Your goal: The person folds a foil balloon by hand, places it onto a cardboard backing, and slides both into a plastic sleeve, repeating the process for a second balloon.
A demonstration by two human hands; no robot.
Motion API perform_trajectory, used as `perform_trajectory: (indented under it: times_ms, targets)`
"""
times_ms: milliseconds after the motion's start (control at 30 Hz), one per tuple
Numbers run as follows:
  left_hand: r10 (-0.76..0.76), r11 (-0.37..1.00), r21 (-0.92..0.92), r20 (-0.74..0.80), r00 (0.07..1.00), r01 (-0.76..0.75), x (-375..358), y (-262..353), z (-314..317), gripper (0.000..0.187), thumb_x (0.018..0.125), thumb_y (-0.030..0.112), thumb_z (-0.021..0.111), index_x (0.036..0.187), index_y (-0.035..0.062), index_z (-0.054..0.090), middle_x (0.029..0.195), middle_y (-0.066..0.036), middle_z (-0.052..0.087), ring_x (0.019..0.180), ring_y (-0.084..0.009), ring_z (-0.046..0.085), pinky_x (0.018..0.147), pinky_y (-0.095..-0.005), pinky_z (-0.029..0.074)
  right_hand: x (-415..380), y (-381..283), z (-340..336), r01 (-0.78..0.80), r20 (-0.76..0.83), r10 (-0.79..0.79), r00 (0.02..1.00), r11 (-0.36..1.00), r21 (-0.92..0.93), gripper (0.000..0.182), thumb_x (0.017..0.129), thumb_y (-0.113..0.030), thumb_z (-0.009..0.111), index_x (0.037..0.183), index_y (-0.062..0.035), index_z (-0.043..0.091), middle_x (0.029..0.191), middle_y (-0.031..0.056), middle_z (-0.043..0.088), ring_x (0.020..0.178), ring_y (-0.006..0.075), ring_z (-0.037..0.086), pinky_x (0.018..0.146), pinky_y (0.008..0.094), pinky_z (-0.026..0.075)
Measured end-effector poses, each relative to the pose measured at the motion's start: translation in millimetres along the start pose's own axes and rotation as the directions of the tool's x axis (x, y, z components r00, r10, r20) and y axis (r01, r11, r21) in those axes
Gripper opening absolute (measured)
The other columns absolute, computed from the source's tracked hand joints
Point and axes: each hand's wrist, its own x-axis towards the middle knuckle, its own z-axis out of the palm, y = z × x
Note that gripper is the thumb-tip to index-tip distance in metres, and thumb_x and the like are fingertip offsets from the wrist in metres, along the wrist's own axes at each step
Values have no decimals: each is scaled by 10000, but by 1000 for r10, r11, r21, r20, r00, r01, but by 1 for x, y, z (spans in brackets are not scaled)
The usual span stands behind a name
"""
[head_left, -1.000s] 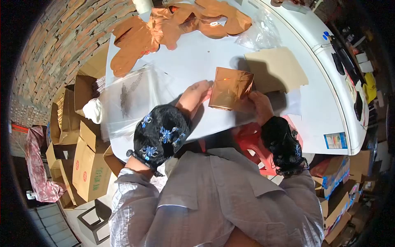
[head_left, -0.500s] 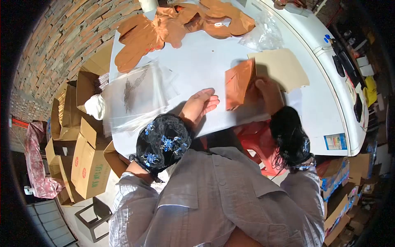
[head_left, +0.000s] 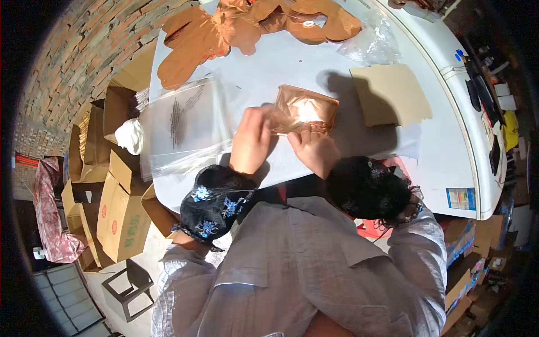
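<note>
OK so your copper packet (head_left: pixel 305 106) was sitting over the white bench (head_left: pixel 269 67), flattish and squarish, super shiny, with a bright glare patch around the middle and creases all over. Your right hand (head_left: pixel 316 150) had its grip closed on the packet's near edge, fingers bent over the crinkled foil there. Your left hand (head_left: pixel 251 137) was at the packet's left edge, fingertips right up against it, but they were kinda blurry, so I honestly can't tell if that grip was pinching the foil or only touching it. Both your wrists had black cuffs (head_left: pixel 216 202) on, and the left one showed blue flowers. Left of the packet you had a messy stack of clear bags (head_left: pixel 188 126) with some dark printing, and past those, further left of the packet, a bunch of cardboard boxes (head_left: pixel 124 216) plus a bundled white cloth (head_left: pixel 130 136). To the packet's right was a tan sheet (head_left: pixel 390 95), lying flat with a shadow over its near side. Beyond the packet you had those big copper foil shapes (head_left: pixel 193 42) bunched along the far side, and some crumpled clear plastic (head_left: pixel 373 42) was beyond it too, off to the right. Way right of the packet and nearer to you, there was a printed label (head_left: pixel 461 199).
</note>
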Motion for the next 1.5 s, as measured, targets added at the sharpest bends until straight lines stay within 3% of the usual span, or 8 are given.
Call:
perform_trajectory:
  times_ms: [133,333,633,733,1033,1133,1233,1500]
  targets:
    - [75,990,113,132,988,-90,-8,3,11,247,871,18,600,1104,3,521,1046,-186,518,959,-407,555,800,-445,483,-1,4,-16,82,132,-69,989,992,-96,139,844,-180,643,857,-67,563,874,130,625,656,263,668,537,371,547]
    - [120,978,149,157,980,-143,-12,-1,18,234,859,21,626,1052,-17,498,1030,-215,499,974,-421,531,807,-453,484,-16,21,-32,-77,202,34,979,975,207,301,826,-170,705,1078,-50,595,1241,169,589,1031,306,644,856,390,541]
    - [64,977,188,206,976,-104,-2,-5,18,262,869,-8,568,1131,-5,561,1058,-197,520,998,-399,542,839,-442,483,-20,59,-34,-163,73,146,987,881,445,844,777,-207,777,1472,-43,327,1527,211,328,1421,387,311,1154,439,317]
    - [47,974,204,235,971,-97,8,-2,17,305,861,-9,550,1165,12,565,1062,-186,533,1005,-395,547,842,-441,486,-19,77,-30,-139,86,111,990,869,475,941,763,-193,790,1516,-58,242,1554,217,282,1436,385,282,1175,439,270]
    - [-3,967,243,289,957,-71,29,0,17,568,829,3,562,1377,103,454,1074,-142,559,954,-378,596,769,-443,515,-4,113,-13,-435,314,301,900,660,613,895,754,-142,811,1494,-98,308,1266,182,551,1136,323,566,952,405,477]
    - [-25,968,246,306,952,-54,35,4,16,677,819,18,574,1456,152,386,1070,-134,565,925,-375,610,751,-446,523,3,115,-21,-519,444,270,854,507,689,870,787,-161,802,1502,-74,314,1432,155,453,1253,237,516,1026,356,428]
    - [-48,964,264,324,945,-41,38,3,16,709,814,35,583,1472,182,365,1076,-127,566,918,-376,615,753,-446,528,3,122,-19,-237,250,95,964,738,631,860,788,-143,800,1496,-64,318,1450,145,434,1261,229,506,1004,348,444]
    - [-58,939,329,426,903,-95,46,-8,23,626,808,71,592,1404,183,437,1128,-107,546,905,-361,637,753,-445,540,16,132,5,-457,276,372,886,606,651,477,840,-102,674,1299,-50,554,1104,163,679,983,255,650,826,375,511]
